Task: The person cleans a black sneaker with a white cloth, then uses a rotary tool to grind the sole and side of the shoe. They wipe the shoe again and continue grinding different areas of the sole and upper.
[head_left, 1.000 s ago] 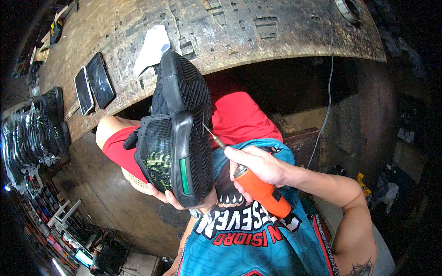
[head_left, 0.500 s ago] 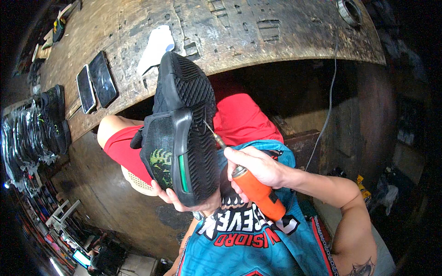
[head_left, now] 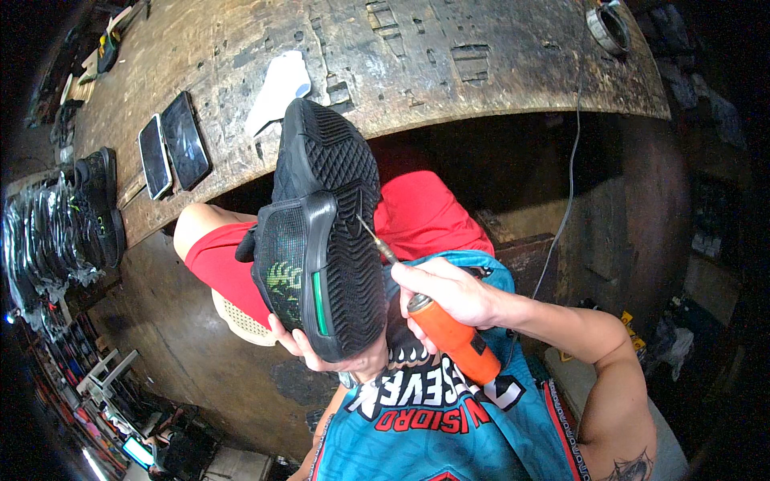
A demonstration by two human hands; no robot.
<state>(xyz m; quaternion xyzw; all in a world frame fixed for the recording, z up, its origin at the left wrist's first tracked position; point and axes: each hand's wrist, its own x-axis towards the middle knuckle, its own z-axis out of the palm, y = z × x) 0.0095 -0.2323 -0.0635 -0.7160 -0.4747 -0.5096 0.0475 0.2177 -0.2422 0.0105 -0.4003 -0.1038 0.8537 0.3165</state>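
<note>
A black sneaker point(head_left: 309, 232) is held upright over my lap, toe pointing up and away, with its ridged sole turned toward the right. Green patterning marks its side, and a green strip lies along the midsole. My left hand point(head_left: 301, 345) is closed around the heel from below; part of the hand is hidden behind the shoe. In my right hand point(head_left: 449, 293) is an orange handheld power tool point(head_left: 453, 341) with a thin metal bit. The bit's tip is at the sole's middle, near a groove; whether it touches is too fine to tell.
A worn wooden table point(head_left: 497, 40) stands ahead, bearing a white cloth-like piece point(head_left: 278, 90), two phones point(head_left: 183, 140) and a metal ring point(head_left: 607, 32). A grey cord point(head_left: 571, 184) hangs past its right edge. Plastic-wrapped items point(head_left: 52, 232) and black shoes point(head_left: 100, 196) are at left.
The view has shifted slightly, so the table and shoe appear a little lower. The sole is turned slightly more into view. Both hands keep their holds, with the bit still at mid-sole.
</note>
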